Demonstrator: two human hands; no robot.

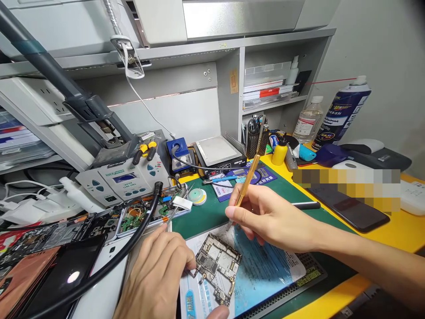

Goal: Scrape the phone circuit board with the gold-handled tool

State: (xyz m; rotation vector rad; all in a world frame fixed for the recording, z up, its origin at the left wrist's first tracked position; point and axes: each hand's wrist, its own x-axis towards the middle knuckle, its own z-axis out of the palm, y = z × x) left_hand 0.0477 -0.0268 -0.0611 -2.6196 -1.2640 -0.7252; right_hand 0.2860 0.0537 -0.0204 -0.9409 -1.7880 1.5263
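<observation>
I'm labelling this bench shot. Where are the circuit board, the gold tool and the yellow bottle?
circuit board [217, 267]: head view, on the middle of the board's shields.
gold tool [248, 178]: head view, on the middle of its handle.
yellow bottle [280, 154]: head view, on the middle of its body.

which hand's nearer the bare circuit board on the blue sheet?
Left. The left hand pinches the circuit board at its left edge. The right hand sits just past its far right corner, not visibly touching, holding a gold-handled tool.
</observation>
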